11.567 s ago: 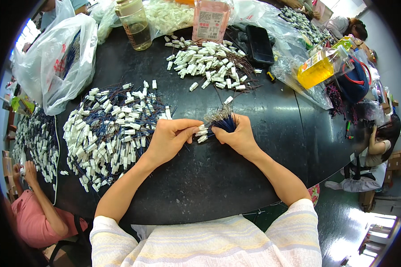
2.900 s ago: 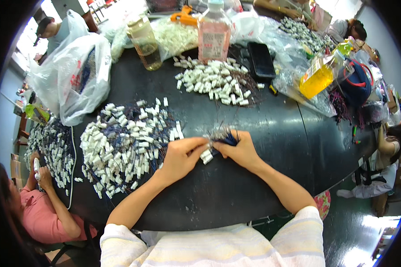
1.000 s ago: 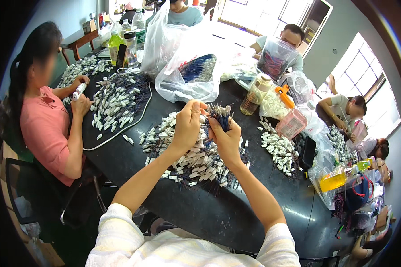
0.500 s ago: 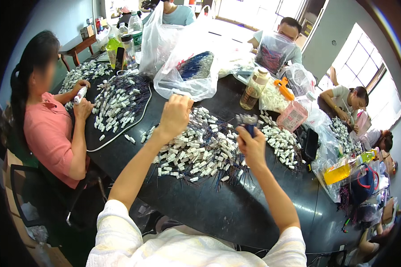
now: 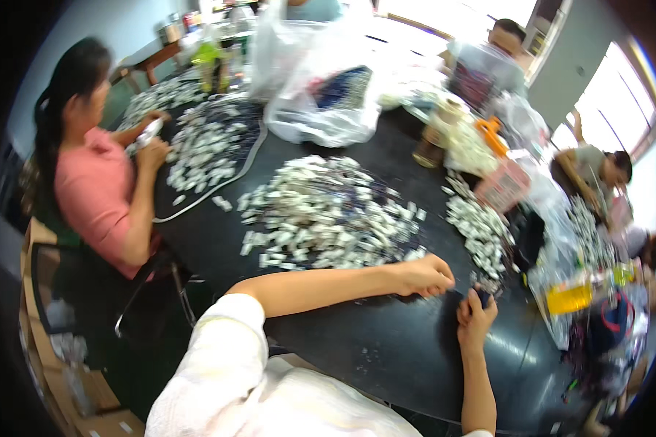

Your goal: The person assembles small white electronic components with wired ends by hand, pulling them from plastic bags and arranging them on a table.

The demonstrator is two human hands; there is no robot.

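My right hand (image 5: 476, 319) is closed round a small bundle of dark wires with pale connectors (image 5: 486, 287), which stick out above the thumb. Just left of it, my left hand (image 5: 423, 276) is held with its fingers pinched together. Whatever is between those fingers is too small and blurred to name. Beyond my left forearm lies a large heap of white connectors on thin dark wires (image 5: 321, 211). A smaller pile of white connectors (image 5: 477, 229) lies on the black table (image 5: 372, 342), past my right hand.
A white cable (image 5: 219, 191) divides my heap from another pile, where a person in pink (image 5: 95, 182) works. An open plastic bag of wires (image 5: 324, 127) stands behind. At right are a brown-tinted jar (image 5: 437, 135), plastic bags and a yellow bottle (image 5: 568, 297). Other people sit across the table.
My left hand has come from the heap's far side, near the bag, down and right beside my right hand. The right hand has moved nearer and right, still holding the bundle. The view has shifted.
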